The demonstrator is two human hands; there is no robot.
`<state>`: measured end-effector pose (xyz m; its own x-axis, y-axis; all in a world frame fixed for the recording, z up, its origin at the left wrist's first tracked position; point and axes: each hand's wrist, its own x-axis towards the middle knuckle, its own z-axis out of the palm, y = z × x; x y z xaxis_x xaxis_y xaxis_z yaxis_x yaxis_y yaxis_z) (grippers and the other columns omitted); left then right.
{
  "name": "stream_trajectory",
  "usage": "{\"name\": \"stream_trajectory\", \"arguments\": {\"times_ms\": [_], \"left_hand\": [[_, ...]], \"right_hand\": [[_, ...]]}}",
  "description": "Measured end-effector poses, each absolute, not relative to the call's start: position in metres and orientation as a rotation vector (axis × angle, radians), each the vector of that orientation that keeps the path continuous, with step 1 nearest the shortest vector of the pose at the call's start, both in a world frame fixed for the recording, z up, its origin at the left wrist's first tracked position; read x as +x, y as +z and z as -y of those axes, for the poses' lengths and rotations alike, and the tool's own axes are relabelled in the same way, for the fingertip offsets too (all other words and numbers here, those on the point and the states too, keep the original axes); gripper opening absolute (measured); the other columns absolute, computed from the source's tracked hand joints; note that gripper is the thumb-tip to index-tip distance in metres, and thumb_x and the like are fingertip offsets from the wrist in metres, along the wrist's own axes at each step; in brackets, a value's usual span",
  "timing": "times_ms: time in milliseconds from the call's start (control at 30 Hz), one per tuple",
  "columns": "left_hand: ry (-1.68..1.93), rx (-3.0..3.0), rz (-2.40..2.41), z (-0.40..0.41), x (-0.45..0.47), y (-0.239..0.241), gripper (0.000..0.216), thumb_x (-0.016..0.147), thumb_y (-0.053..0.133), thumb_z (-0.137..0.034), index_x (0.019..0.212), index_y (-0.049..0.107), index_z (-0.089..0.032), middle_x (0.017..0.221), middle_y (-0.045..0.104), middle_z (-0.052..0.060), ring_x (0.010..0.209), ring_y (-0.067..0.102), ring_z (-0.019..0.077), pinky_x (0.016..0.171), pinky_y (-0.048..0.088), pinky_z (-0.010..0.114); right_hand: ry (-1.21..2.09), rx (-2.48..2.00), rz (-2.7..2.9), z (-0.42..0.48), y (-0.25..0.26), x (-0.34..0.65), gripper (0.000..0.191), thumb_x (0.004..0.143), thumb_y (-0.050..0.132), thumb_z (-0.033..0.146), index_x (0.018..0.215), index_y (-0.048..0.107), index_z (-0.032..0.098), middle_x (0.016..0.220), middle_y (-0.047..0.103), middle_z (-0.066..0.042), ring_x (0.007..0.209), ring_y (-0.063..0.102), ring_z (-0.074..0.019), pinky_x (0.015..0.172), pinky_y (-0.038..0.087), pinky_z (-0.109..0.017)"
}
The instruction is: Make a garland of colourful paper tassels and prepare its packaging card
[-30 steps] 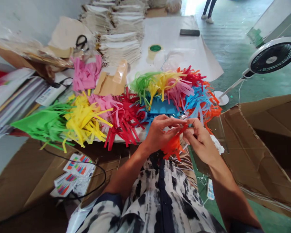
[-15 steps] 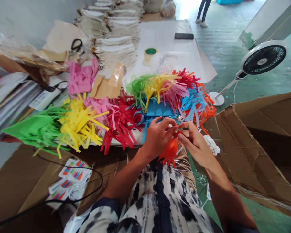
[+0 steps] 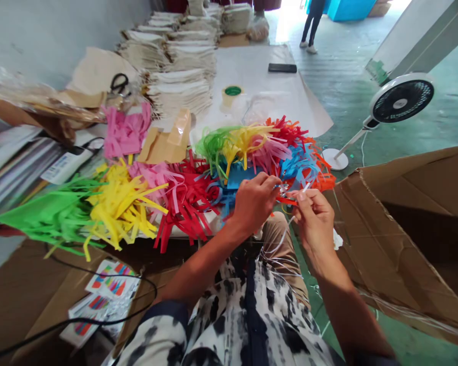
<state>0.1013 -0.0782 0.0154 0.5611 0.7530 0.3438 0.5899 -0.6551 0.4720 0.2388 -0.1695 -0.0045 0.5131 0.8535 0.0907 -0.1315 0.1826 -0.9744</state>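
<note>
My left hand (image 3: 255, 202) and my right hand (image 3: 313, 219) meet at the table's near edge, both pinching a small orange fringed paper piece (image 3: 287, 200) with a shiny silver string (image 3: 282, 189) at its top. White string (image 3: 279, 244) trails down from the hands over my lap. Right behind the hands lies a mixed heap of fringed paper (image 3: 263, 147) in green, yellow, pink, blue and orange. Left of it lie separate bunches: red (image 3: 187, 203), yellow (image 3: 118, 203) and green (image 3: 46, 216).
Stacks of folded cloth (image 3: 179, 66), scissors (image 3: 118, 82), a tape roll (image 3: 232, 93) and a phone (image 3: 282, 67) lie farther back. A fan (image 3: 399, 100) stands at right above an open cardboard box (image 3: 408, 229). A person's legs (image 3: 311, 25) show far back. Printed cards (image 3: 107, 287) and a black cable (image 3: 99, 320) lie lower left.
My hands rose and shifted slightly right toward the heap. The orange piece that hung down between them is now bunched up small between the fingertips. The camera tilted up a little.
</note>
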Motion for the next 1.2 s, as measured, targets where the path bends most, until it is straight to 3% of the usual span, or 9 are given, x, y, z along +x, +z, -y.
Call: {"name": "stream_trajectory", "arguments": {"times_ms": [167,300,433,500,567,767,967,1100,1200], "left_hand": [[0.502,2.809,-1.319,0.065,0.133,0.009,0.016,0.100,0.066,-0.030,0.096,0.076,-0.017,0.118,0.067,0.013,0.110,0.060,0.0317,0.084,0.043,0.046],[0.455,2.812,-1.290,0.059,0.144,0.004,0.021,0.100,0.057,-0.015,0.089,0.075,-0.015,0.110,0.068,0.016,0.109,0.057,0.0329,0.086,0.041,0.049],[0.675,2.773,-1.213,0.060,0.131,0.017,0.019,0.097,0.061,-0.015,0.084,0.074,-0.019,0.098,0.071,0.015,0.100,0.058,0.0328,0.085,0.039,0.049],[0.739,2.774,-1.152,0.063,0.121,0.030,0.017,0.098,0.063,-0.018,0.084,0.073,-0.022,0.089,0.072,0.012,0.095,0.060,0.0313,0.087,0.039,0.050],[0.777,2.781,-1.080,0.067,0.111,0.043,0.015,0.099,0.065,-0.024,0.087,0.073,-0.022,0.087,0.074,0.010,0.092,0.062,0.0293,0.090,0.040,0.050],[1.126,2.268,-0.810,0.070,0.099,0.052,0.006,0.098,0.071,-0.029,0.100,0.074,-0.023,0.095,0.077,0.002,0.087,0.068,0.0174,0.085,0.053,0.039],[1.069,1.745,-0.539,0.057,0.099,0.028,0.013,0.092,0.078,-0.033,0.102,0.079,-0.024,0.103,0.076,0.005,0.083,0.071,0.0137,0.068,0.060,0.029],[0.882,1.642,-0.545,0.053,0.097,0.018,0.026,0.093,0.078,-0.043,0.111,0.078,-0.024,0.084,0.077,0.002,0.067,0.069,0.0120,0.058,0.057,0.026],[0.893,1.640,-0.547,0.054,0.097,0.014,0.030,0.092,0.079,-0.049,0.106,0.079,-0.023,0.079,0.077,0.002,0.065,0.070,0.0124,0.057,0.056,0.025]], "right_hand": [[0.741,-1.276,0.741,0.165,-0.009,0.246,0.027,0.094,0.078,0.047,0.089,0.069,0.022,0.074,0.068,0.003,0.049,0.035,-0.0073,0.045,0.025,-0.023],[0.603,-1.421,0.917,0.164,-0.012,0.253,0.025,0.097,0.073,0.047,0.092,0.072,0.022,0.077,0.068,0.001,0.056,0.047,-0.0109,0.051,0.033,-0.025],[0.314,-1.516,1.214,0.159,-0.009,0.262,0.021,0.101,0.068,0.043,0.095,0.074,0.024,0.106,0.076,-0.007,0.096,0.069,-0.0220,0.074,0.052,-0.034],[0.239,-1.511,1.384,0.153,-0.007,0.267,0.019,0.103,0.063,0.039,0.098,0.074,0.024,0.130,0.073,-0.010,0.118,0.068,-0.0263,0.092,0.054,-0.042],[0.263,-1.499,1.492,0.147,-0.007,0.270,0.017,0.105,0.060,0.035,0.098,0.072,0.024,0.141,0.070,-0.011,0.127,0.066,-0.0276,0.103,0.052,-0.047],[0.425,-1.410,1.488,0.139,-0.011,0.268,0.018,0.105,0.059,0.038,0.109,0.069,0.024,0.118,0.075,-0.008,0.103,0.069,-0.0228,0.090,0.051,-0.038],[0.723,-1.326,1.493,0.145,0.003,0.269,0.034,0.101,0.066,0.049,0.081,0.061,0.022,0.078,0.057,0.002,0.072,0.049,-0.0148,0.068,0.039,-0.029],[0.875,-1.295,1.512,0.146,0.005,0.274,0.040,0.099,0.068,0.053,0.077,0.058,0.021,0.073,0.052,0.004,0.069,0.045,-0.0136,0.066,0.037,-0.029],[0.902,-1.304,1.525,0.145,-0.001,0.276,0.040,0.099,0.067,0.054,0.078,0.058,0.021,0.073,0.052,0.003,0.069,0.044,-0.0138,0.066,0.037,-0.029]]}}
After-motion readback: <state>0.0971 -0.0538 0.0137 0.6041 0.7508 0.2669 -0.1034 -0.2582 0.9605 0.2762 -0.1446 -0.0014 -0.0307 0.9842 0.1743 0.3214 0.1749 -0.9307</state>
